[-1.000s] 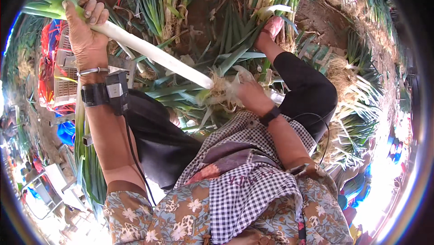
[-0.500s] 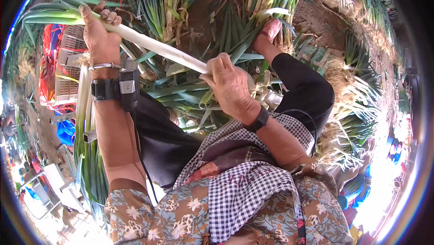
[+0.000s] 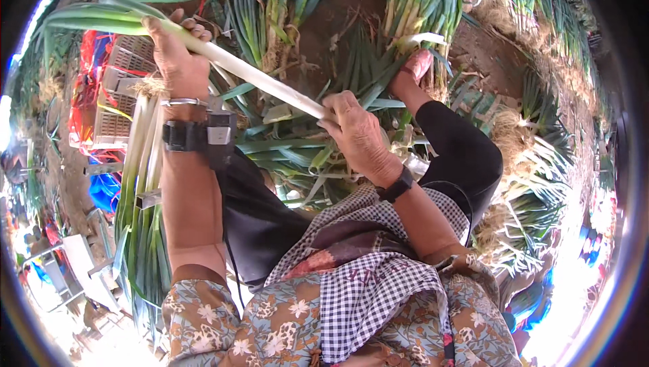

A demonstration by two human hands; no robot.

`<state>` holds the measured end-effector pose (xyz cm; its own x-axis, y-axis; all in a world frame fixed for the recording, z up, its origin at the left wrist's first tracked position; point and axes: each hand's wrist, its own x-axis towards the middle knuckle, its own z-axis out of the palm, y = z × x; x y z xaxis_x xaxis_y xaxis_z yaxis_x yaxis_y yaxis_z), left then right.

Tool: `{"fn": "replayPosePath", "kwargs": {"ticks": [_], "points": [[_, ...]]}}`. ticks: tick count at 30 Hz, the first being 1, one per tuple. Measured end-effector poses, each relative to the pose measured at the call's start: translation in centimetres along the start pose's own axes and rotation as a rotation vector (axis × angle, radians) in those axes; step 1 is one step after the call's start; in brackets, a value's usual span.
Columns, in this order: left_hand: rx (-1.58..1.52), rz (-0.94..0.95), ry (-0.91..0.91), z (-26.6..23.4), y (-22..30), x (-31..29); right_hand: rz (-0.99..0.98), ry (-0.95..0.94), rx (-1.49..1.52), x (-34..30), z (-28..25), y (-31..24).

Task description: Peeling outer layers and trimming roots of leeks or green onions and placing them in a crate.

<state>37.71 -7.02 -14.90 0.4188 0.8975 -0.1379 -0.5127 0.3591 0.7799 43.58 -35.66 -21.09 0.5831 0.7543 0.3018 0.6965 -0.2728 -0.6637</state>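
A long, thick green onion slants across in front of me, green leaves at the upper left and white stalk running down to the right. My left hand is closed around it where the leaves meet the stalk. At the other end, my right hand pinches the white root end between thumb and fingers; the very tip is hidden by them. Beside my left forearm lies a bunch of green onions with pale stalks and a rooty end. Loose leaves lie between my legs.
A beige plastic crate with red and blue bags stands at the left. Tied green onion bundles and more bundles stand ahead on the soil. Rooted onions are piled to the right. A metal frame is at lower left.
The whole view has shifted slightly, so everything sits a little further right. Both hands keep their hold on the green onion, which stays at nearly the same slant.
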Motion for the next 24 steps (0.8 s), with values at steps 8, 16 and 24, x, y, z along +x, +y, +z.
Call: {"fn": "replayPosePath", "kwargs": {"ticks": [8, 16, 24], "points": [[-0.250, -0.134, -0.324, -1.2, 0.3, 0.6, 0.114, -0.225, 0.214, -0.1, -0.4, 1.0], [-0.312, -0.118, -0.196, -0.2, 0.8, -0.7, -0.026, -0.353, 0.251, 0.0, -0.7, 0.8], [-0.190, 0.064, -0.202, -1.7, 1.1, 0.9, 0.174, -0.161, 0.380, -0.6, 0.7, -1.2]]}}
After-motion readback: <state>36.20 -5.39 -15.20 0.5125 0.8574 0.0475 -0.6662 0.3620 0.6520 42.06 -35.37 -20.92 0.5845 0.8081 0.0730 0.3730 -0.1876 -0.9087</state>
